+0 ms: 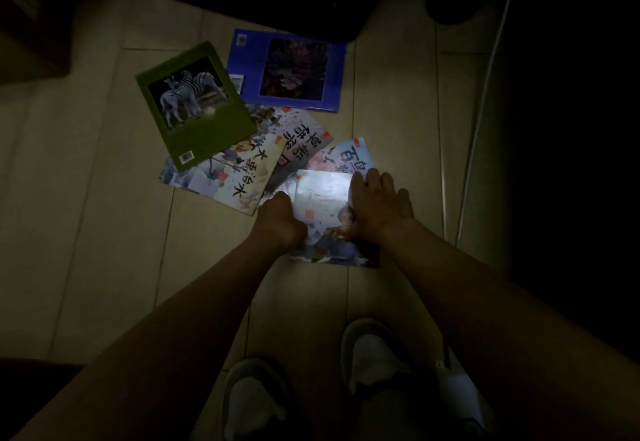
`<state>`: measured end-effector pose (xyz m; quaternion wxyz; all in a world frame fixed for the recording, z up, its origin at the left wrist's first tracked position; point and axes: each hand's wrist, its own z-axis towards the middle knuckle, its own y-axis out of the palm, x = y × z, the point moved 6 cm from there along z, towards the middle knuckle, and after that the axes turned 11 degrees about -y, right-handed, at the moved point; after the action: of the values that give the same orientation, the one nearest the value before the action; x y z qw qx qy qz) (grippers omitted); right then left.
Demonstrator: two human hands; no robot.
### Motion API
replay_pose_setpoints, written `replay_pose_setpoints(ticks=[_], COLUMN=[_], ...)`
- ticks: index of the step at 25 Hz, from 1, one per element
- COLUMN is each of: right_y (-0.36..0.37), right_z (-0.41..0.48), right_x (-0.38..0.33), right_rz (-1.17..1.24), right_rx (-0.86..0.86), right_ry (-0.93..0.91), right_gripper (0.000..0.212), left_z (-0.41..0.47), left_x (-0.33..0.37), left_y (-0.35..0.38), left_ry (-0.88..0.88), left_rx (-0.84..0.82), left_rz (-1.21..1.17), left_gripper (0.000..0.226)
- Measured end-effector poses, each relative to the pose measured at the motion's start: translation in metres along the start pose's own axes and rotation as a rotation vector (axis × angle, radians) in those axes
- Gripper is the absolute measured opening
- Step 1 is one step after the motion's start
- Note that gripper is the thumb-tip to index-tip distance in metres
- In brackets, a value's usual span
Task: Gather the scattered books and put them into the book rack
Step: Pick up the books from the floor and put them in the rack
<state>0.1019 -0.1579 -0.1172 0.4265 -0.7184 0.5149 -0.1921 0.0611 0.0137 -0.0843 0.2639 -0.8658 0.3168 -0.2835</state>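
Pale slippers point(374, 354) over white socks stand at the bottom of the head view on a dim beige tiled floor point(104, 232), as a person bends to a fan of scattered books. Both bare arms reach to the nearest one, a pale glossy picture book point(322, 198) showing a dark-robed figure. The left hand point(280, 222) is curled at its left edge, fingers seemingly hooked under the cover. The right hand point(381, 205) lies flat, fingers spread, pressing the book's far right corner. Beyond, overlapping one another, lie three thin illustrated books with black calligraphy titles point(239, 177), a green book with a zebra photograph point(197, 108) and a blue book with a dark floral picture point(287, 70). No book rack can be made out in the gloom.

The step in hand looks like lifting the first book. Done well, the flat hand pins the slick cover so it cannot skate on the tile while the curled fingers get fully beneath the edge. Both hands then close on opposite sides before the lift. The picture book appears to lie with its long axis running away from the person, bottom edge toward the slippers, cover art upright to the wearer.
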Motion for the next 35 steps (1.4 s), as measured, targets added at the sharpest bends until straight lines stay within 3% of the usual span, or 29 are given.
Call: replay_pose_setpoints(ticks=[7, 11, 15, 19, 22, 24, 26, 28, 35], right_y=[-0.005, -0.007, -0.004, -0.018, -0.047, -0.069, -0.1, -0.14, -0.292], right_z=[-0.001, -0.003, -0.004, -0.006, -0.01, -0.013, -0.018, -0.027, -0.107], right_x=[-0.005, -0.003, -0.005, -0.012, -0.015, -0.013, -0.019, -0.035, -0.128], right_rz=[-0.077, -0.07, -0.067, -0.068, 0.036, 0.331, 0.619, 0.75, 0.647], right_rx=[0.047, 0.073, 0.071, 0.126, 0.193, 0.226, 0.281, 0.371, 0.56], right_ry=[0.004, 0.022, 0.041, 0.018, 0.01, 0.019, -0.04, -0.133, -0.383], right_gripper=[0.119, 0.106, 0.106, 0.095, 0.105, 0.114, 0.125, 0.123, 0.118], left_z=[0.03, 0.016, 0.002, -0.009, -0.021, -0.028, -0.038, -0.06, -0.206], left_x=[-0.019, -0.007, 0.003, 0.009, 0.02, 0.025, 0.03, 0.034, 0.021], left_y=[0.013, 0.007, 0.005, -0.013, -0.046, -0.073, -0.108, -0.149, -0.284], left_ry=[-0.101, -0.031, 0.052, 0.164, 0.168, 0.148, 0.132, 0.146, 0.221], left_rx=[-0.012, -0.008, -0.06, -0.12, -0.102, -0.08, -0.027, 0.029, 0.318], left_rz=[-0.219, -0.167, -0.222, -0.3, -0.377, -0.416, -0.418, -0.427, -0.458], left_gripper=[0.042, 0.017, 0.023, 0.047, 0.04, 0.03, 0.037, 0.039, 0.037])
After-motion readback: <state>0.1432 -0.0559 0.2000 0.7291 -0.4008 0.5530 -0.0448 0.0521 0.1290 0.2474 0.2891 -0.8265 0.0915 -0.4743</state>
